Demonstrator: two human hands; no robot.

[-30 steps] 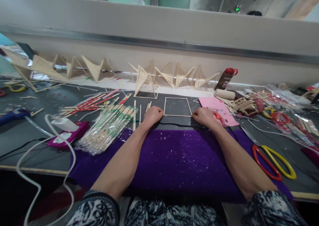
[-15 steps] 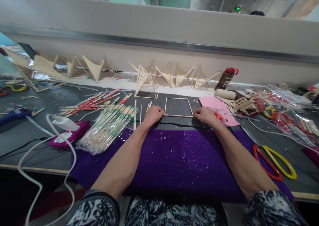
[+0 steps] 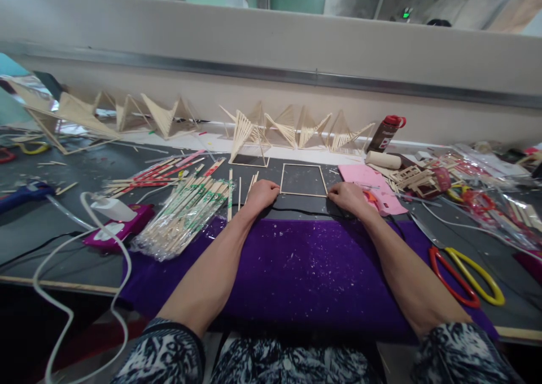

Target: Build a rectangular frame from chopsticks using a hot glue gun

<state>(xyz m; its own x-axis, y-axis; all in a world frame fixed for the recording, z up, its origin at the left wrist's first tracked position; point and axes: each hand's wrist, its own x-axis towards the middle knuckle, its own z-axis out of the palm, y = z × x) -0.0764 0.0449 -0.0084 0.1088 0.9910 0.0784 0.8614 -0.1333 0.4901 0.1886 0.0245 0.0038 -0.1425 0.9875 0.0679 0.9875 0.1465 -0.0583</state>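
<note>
A square frame of thin wooden sticks (image 3: 303, 194) lies on the dark grey table in front of me. My left hand (image 3: 263, 194) pinches its near left corner, fingers closed. At the near right corner my right hand (image 3: 345, 196) grips the frame the same way. Just left of my left hand lie a few loose chopsticks (image 3: 240, 193). A clear plastic bag of paper-wrapped chopsticks (image 3: 182, 217) rests farther left. Beside my right hand is a sheet of pink paper (image 3: 358, 175) with something orange-red on it, partly hidden by the hand.
Twisted stick models (image 3: 279, 130) line the back. A brown bottle (image 3: 383, 135) with a red lid stands behind. Red-and-yellow scissors (image 3: 461, 274) lie right; a magenta power strip (image 3: 121, 228) with white cable and a blue glue gun (image 3: 27, 195) lie left. Purple cloth (image 3: 305, 271) covers the front edge.
The near side of the stick frame has shifted very slightly away from me. Both hands keep their hold at its near corners; the other things stay in place.
</note>
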